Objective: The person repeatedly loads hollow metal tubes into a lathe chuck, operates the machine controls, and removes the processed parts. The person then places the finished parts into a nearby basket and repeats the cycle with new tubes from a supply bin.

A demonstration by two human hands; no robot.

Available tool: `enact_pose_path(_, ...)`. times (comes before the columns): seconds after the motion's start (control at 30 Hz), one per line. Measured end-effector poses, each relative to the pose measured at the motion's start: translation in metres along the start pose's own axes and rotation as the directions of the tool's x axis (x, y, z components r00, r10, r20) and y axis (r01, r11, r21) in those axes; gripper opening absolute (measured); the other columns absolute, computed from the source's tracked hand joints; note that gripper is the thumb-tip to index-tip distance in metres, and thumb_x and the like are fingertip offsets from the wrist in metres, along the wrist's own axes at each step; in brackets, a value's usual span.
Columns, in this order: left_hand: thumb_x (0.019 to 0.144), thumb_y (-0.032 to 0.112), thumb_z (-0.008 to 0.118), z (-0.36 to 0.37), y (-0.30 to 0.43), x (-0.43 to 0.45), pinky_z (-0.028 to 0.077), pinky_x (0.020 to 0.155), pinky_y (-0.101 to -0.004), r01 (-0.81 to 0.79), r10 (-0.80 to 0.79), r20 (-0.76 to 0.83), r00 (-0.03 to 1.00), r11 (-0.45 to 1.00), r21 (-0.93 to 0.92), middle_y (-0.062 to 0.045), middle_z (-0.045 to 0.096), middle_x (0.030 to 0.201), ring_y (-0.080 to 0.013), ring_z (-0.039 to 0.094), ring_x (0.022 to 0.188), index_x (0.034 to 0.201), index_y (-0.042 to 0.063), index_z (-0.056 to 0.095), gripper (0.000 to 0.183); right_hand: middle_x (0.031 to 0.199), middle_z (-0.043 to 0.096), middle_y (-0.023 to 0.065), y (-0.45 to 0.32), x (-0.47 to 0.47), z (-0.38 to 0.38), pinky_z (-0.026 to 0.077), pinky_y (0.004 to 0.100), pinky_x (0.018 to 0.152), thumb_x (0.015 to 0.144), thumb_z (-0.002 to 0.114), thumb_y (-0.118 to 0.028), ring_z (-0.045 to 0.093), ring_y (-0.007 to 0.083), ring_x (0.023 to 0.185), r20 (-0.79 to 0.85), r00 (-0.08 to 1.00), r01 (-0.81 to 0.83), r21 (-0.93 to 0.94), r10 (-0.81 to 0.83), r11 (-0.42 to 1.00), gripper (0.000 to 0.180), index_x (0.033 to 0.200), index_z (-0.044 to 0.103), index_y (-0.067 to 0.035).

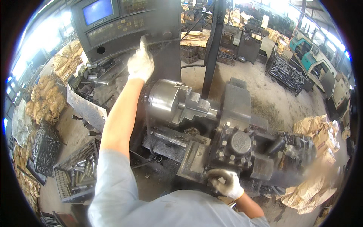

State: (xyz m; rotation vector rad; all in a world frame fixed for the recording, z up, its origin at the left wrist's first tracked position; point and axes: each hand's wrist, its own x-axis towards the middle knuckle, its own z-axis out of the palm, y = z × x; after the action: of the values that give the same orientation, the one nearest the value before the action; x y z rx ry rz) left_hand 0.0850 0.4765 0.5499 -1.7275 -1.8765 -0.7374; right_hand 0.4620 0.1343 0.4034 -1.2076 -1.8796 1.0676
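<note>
My left hand, in a white work glove, reaches up to the lathe's control panel, its index finger extended at the panel's lower part; whether it touches is unclear. It holds nothing. A screen glows blue at the panel's upper left. Below the panel, the lathe chuck has its jaws around a metal workpiece. My right hand, in a soiled white glove, is at the near edge of the carriage, beside the bolted tool post. Its fingers are curled; what lies inside them is hidden.
A metal crate of cylindrical parts stands at lower left, near a bin of dark scrap. Brown sacks pile up at far left and more sacks at right. A dark upright post rises behind the lathe.
</note>
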Motion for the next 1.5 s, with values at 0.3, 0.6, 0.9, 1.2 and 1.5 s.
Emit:
enact_pose_path(0.3, 0.095, 0.024, 0.065, -0.016, 0.037, -0.080, 0.058, 0.082, -0.0535, -0.161, 0.141, -0.086, 0.986, 0.936, -0.312, -0.021, 0.072, 0.098, -0.0405, 0.073, 0.089, 0.132, 0.009, 0.053, 0.042, 0.111, 0.079, 0.0139, 0.051, -0.006, 0.024, 0.062, 0.0331, 0.082, 0.093, 0.072, -0.007, 0.078, 0.0217, 0.096, 0.232, 0.972, -0.061, 0.062, 0.045, 0.996, 0.031, 0.124, 0.073, -0.003)
enact_pose_path(0.6, 0.096, 0.045, 0.063, -0.051, -0.091, -0.681, 0.056, 0.096, -0.0547, 0.740, -0.515, 0.846, 0.135, 0.621, 0.259, -0.025, 0.075, 0.117, -0.0436, 0.070, 0.115, 0.125, 0.004, 0.069, 0.051, 0.108, 0.082, 0.0104, 0.039, 0.049, 0.168, 0.062, 0.0372, 0.090, 0.095, 0.070, -0.015, 0.079, 0.0258, 0.101, 0.711, 0.698, 0.109, 0.015, -0.087, 0.994, 0.032, 0.125, 0.072, -0.004)
enact_pose_path(0.9, 0.094, 0.033, 0.061, -0.397, -0.050, -1.184, 0.056, 0.092, -0.0495, 0.698, -0.753, -0.259, -0.605, -0.658, 0.283, -0.031, 0.076, 0.107, -0.0465, 0.072, 0.109, 0.104, -0.004, 0.078, 0.042, 0.107, 0.080, 0.0160, 0.125, 0.047, 0.426, 0.059, 0.0418, 0.095, 0.088, 0.069, -0.025, 0.077, 0.0333, 0.105, 0.895, 0.439, 0.548, -0.201, -0.075, 0.812, 0.035, 0.117, 0.078, -0.009)
enact_pose_path(1.2, 0.098, 0.033, 0.067, -0.271, 0.097, -1.162, 0.059, 0.099, -0.0496, 0.703, -0.727, 0.392, -0.564, -0.174, 0.689, -0.016, 0.076, 0.128, -0.0358, 0.074, 0.116, 0.121, 0.013, 0.079, 0.033, 0.078, 0.074, 0.0102, 0.180, 0.072, 0.522, 0.054, 0.0382, 0.054, 0.094, 0.070, -0.020, 0.070, 0.0228, 0.063, 0.724, 0.239, 0.215, -0.690, 0.648, 0.691, 0.016, 0.093, 0.079, -0.006)
enact_pose_path(1.5, 0.094, 0.046, 0.069, -0.229, 0.060, -1.047, 0.047, 0.114, -0.0461, 0.391, -0.394, 0.137, -0.909, -0.919, -0.052, -0.028, 0.067, 0.139, -0.0416, 0.061, 0.136, 0.135, -0.004, 0.069, 0.064, 0.084, 0.076, 0.0136, 0.141, 0.105, 0.682, 0.058, 0.0448, 0.058, 0.100, 0.069, -0.024, 0.073, 0.0305, 0.066, 0.757, 0.000, 0.508, -0.562, 0.653, 0.652, 0.023, 0.097, 0.079, -0.003)
